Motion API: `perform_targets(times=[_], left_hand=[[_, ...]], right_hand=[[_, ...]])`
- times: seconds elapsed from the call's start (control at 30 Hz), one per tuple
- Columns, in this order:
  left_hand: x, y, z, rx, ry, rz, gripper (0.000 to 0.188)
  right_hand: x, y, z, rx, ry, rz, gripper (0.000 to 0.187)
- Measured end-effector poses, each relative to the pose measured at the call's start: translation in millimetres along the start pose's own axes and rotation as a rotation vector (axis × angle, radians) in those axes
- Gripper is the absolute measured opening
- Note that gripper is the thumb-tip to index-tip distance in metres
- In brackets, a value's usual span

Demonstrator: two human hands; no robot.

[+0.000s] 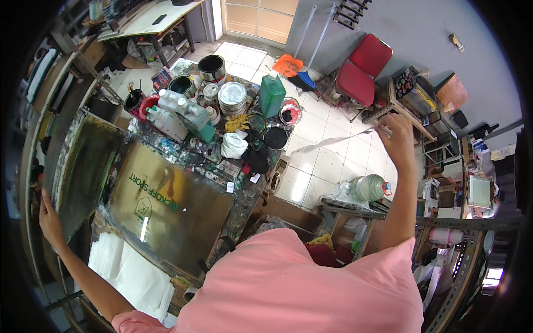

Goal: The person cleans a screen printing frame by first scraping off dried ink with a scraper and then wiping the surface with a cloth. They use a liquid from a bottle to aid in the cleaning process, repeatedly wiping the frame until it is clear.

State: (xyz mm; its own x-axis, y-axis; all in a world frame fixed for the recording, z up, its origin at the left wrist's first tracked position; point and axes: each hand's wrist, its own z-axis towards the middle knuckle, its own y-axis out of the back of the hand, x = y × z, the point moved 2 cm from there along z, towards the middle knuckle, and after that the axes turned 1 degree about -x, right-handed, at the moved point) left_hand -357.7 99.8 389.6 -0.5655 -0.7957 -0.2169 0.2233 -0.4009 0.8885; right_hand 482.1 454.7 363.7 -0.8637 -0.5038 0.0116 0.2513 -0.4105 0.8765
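Observation:
At the far left, my left hand (51, 223) has its fingers stretched out along the edge of an upright frame beside a dark greenish screen printing frame (83, 177). My right hand (396, 139) is raised at the right, its fingers closed on one end of a thin translucent strip (340, 140) that looks like clear tape or film. The strip trails leftward above the tiled floor. On the stained worktable lies a yellowish mesh screen (191, 208) bearing a green printed design. White sheets (133, 277) lie at its near side.
Bottles, paint cans (232, 99), a green jug (272, 95) and rags (234, 144) crowd the table's far part. A red chair (358, 77) and an orange dustpan (287, 65) stand beyond. A large clear water bottle (367, 188) lies below my right arm. Shelves (463, 266) line the right side.

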Motion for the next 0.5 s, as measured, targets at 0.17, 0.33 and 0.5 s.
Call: perform_targets(times=[0.17,0.33,0.5], left_hand=[[1.1,2.9,2.8,0.030,0.008,-0.064,0.081],[2.6,2.0,0.0,0.021,0.031,-0.112,0.081],[8.4,3.1,1.8,0.014,0.004,-0.135,0.078]], right_hand=[[-29.0,-69.3,-0.7,0.002,0.038,0.079,0.017],[-48.1,-137.3,-6.5,0.014,0.050,0.063,0.017],[-63.1,-190.6,-13.6,0.031,0.036,0.071,0.015]])
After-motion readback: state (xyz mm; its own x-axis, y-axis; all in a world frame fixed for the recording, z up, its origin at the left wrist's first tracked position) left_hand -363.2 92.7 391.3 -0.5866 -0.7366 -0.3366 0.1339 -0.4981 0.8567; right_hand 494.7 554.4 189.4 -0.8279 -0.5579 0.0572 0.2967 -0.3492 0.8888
